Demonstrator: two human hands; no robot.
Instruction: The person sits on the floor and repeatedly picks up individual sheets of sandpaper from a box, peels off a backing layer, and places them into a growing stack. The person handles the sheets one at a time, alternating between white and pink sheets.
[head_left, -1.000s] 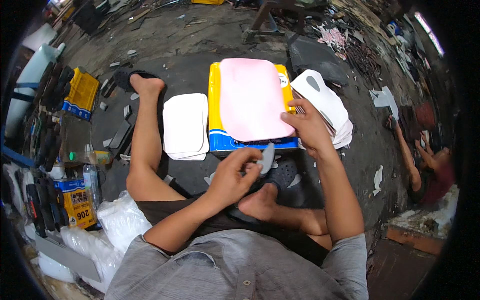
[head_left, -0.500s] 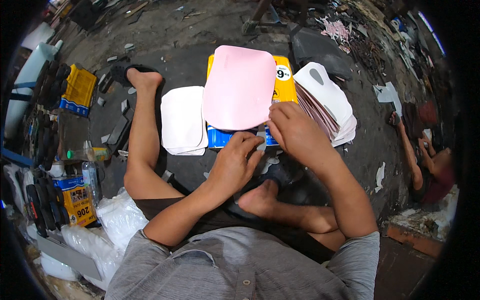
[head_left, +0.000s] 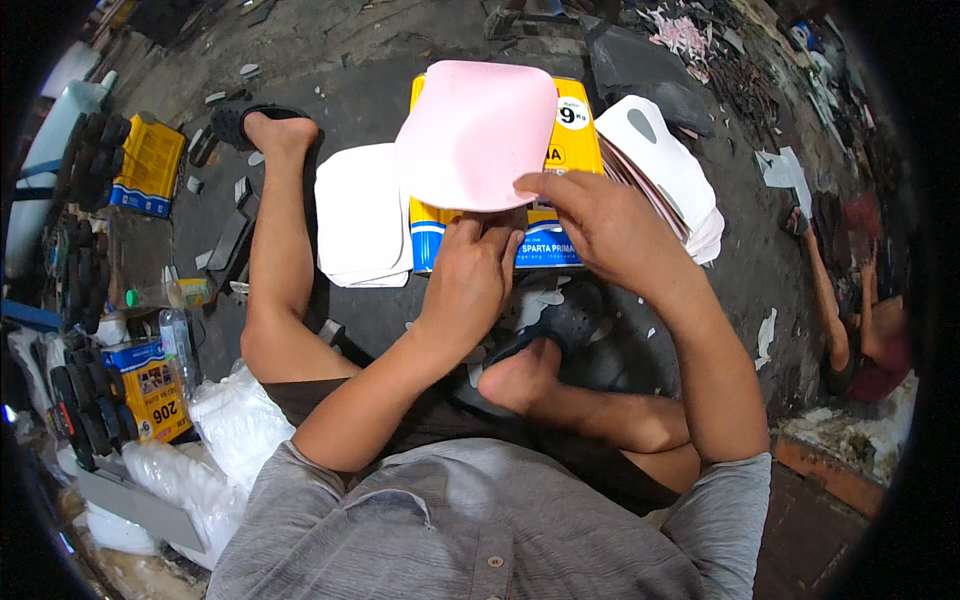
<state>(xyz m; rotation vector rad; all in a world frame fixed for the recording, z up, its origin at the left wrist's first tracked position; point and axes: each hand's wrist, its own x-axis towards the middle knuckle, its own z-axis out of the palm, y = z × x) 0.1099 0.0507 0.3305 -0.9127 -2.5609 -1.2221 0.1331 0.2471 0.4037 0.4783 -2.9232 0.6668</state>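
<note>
A pink flexible sheet (head_left: 480, 130) with rounded corners lies over a yellow and blue tin (head_left: 568, 215); its near edge is lifted and bent. My right hand (head_left: 610, 235) pinches the sheet's near right corner between thumb and fingers. My left hand (head_left: 468, 275) is curled beneath the near edge, its fingertips hidden by the sheet, so whatever it grips does not show. Left of the tin is a stack of white sheets (head_left: 358, 215). To the right, a fanned stack of white and pink sheets (head_left: 675, 185) has a grey oval patch on its top piece.
White plastic bags (head_left: 240, 415), bottles (head_left: 175, 345) and another yellow tin (head_left: 150, 390) crowd my left side. A dark slab (head_left: 640, 75) lies beyond the right stack. Scraps litter the dark floor. Another person (head_left: 870, 330) sits far right.
Both hands have moved away from me, the left one under the sheet's near edge. The sheet's near edge has risen and bent. A grey piece by my left fingers no longer shows.
</note>
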